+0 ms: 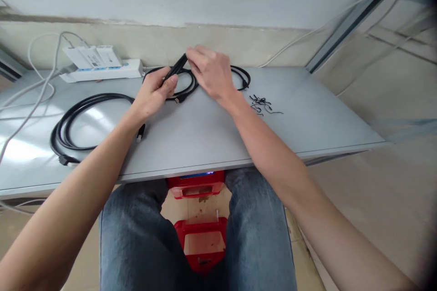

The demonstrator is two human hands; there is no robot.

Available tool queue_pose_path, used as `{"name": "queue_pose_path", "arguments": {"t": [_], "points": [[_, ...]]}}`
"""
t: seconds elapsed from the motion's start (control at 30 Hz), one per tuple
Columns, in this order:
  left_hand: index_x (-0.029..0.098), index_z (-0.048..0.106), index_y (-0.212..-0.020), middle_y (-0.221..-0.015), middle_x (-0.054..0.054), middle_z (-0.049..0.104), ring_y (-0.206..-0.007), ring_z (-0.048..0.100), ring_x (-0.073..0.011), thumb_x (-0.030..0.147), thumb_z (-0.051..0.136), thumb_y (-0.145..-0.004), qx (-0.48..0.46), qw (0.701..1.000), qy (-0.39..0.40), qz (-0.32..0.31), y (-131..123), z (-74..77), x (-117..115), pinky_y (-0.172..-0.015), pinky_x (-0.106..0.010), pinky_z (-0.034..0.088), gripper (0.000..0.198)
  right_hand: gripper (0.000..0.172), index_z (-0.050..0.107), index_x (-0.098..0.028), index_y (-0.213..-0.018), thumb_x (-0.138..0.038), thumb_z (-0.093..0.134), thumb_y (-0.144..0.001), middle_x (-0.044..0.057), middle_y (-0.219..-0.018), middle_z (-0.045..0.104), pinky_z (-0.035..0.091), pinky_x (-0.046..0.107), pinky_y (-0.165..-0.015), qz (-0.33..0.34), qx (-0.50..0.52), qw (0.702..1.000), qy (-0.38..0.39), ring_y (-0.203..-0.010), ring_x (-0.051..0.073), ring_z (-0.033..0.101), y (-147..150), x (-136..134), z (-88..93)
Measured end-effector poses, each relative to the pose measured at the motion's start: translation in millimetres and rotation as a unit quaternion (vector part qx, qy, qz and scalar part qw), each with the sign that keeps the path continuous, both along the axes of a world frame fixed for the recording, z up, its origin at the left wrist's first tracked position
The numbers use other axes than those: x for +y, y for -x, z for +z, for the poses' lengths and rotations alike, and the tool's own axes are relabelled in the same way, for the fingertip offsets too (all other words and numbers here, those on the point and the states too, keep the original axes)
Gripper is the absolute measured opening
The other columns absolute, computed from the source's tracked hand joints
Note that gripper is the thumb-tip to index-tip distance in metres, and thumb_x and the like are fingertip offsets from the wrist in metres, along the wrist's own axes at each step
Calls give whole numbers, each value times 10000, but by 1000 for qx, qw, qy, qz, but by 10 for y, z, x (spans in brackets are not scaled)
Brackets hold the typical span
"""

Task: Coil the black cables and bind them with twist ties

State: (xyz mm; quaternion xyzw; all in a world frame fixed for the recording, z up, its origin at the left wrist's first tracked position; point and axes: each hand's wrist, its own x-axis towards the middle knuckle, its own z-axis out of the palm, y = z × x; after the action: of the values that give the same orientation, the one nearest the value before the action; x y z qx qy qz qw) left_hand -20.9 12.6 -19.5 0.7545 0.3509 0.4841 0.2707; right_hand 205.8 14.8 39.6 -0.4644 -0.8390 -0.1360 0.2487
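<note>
My left hand (155,88) is closed around a folded bundle of black cable (177,66), held up above the shelf toward the wall. At the bundle's upper end the fingers of my right hand (211,70) are closed on it; their tips are partly hidden. Beneath both hands lies a coiled black cable (193,88) with a plug, partly covered by them. Another black cable coil (56,134) rests at the left, behind my left forearm. To the right of my right hand, part of a black loop (246,77) shows, near a small heap of black twist ties (261,102).
A white power strip (133,69) with several white adapters (109,56) stands at the back left against the wall, trailing white cords (56,61). The grey tabletop (324,113) ends just above my knees. Red plastic stools (201,225) show below, between my legs.
</note>
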Motion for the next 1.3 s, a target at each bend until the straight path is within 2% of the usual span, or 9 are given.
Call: {"name": "queue_pose_path", "arguments": {"t": [0.17, 0.3, 0.63, 0.8, 0.87, 0.93, 1.1, 1.2, 1.3], "points": [[262, 519, -815, -656, 29, 391, -578, 352, -147, 880, 761, -1033, -18, 1000, -2, -4, 8, -2, 14, -538, -323, 295, 698, 195, 695, -299, -1171, -200, 536, -1227, 52, -1216, 819, 601, 367, -973, 8, 93, 996, -3, -1139, 269, 801, 9, 58, -107], [262, 517, -818, -659, 31, 401, -574, 371, -146, 881, 756, -1038, -15, 1000, 0, 2, 18, -19, 36, -536, -331, 327, 699, 176, 710, -331, -1162, -273, 557, -1229, 43, -1277, 804, 617, 320, -1013, 35, 161, 986, 0, -1127, 234, 793, -40, 94, -154], [258, 541, -837, -663, 33, 405, -571, 371, -143, 842, 760, -1061, -20, 1000, 4, -8, 36, -26, 39, -528, -327, 310, 662, 248, 781, -326, -1272, -336, 534, -1287, 50, -1334, 798, 610, 306, -1025, 40, 142, 989, -17, -1160, 213, 779, -60, 210, -241], [258, 530, -830, -665, 37, 383, -575, 371, -140, 874, 768, -1036, -19, 1000, 11, -4, 19, -2, 12, -526, -319, 322, 692, 271, 750, -292, -1069, -387, 598, -1273, 37, -1151, 784, 598, 283, -989, 120, 229, 966, 7, -1009, 177, 733, -29, 362, -302], [258, 515, -823, -660, 38, 385, -573, 354, -136, 894, 762, -1026, -12, 1000, 17, 0, 14, 6, 3, -529, -313, 314, 712, 357, 692, -284, -964, -510, 664, -1239, 11, -1024, 750, 613, 284, -896, 145, 316, 936, 60, -899, 164, 717, 21, 374, -319], [258, 507, -821, -659, 38, 394, -570, 340, -132, 909, 758, -1018, -8, 1000, 18, 2, 11, 11, 0, -527, -313, 300, 725, 417, 651, -276, -904, -566, 728, -1194, -17, -903, 704, 596, 275, -743, 154, 415, 885, 147, -768, 147, 691, 77, 332, -313], [261, 510, -811, -670, 32, 393, -567, 367, -138, 909, 747, -1023, -1, 1000, 11, 0, 0, 27, -3, -520, -324, 317, 722, 382, 663, -227, -802, -291, 752, -1168, -41, -715, 595, 409, 204, -500, 168, 606, 688, 361, -625, 90, 565, 139, 139, -184], [258, 513, -802, -674, 24, 412, -575, 333, -137, 897, 718, -1048, 15, 1000, 5, -6, -15, 32, -12, -536, -330, 297, 716, 382, 625, -222, -796, -279, 823, -1117, -62, -666, 554, 367, 188, -456, 152, 659, 578, 456, -586, 82, 537, 109, 136, -106], [258, 519, -793, -684, 16, 409, -584, 335, -145, 855, 745, -1053, 18, 1000, 1, -5, -26, 20, -24, -545, -337, 291, 689, 376, 578, -247, -846, -318, 854, -1090, -76, -624, 547, 341, 192, -430, 115, 659, 540, 510, -557, 96, 533, 37, 218, -76]]}}
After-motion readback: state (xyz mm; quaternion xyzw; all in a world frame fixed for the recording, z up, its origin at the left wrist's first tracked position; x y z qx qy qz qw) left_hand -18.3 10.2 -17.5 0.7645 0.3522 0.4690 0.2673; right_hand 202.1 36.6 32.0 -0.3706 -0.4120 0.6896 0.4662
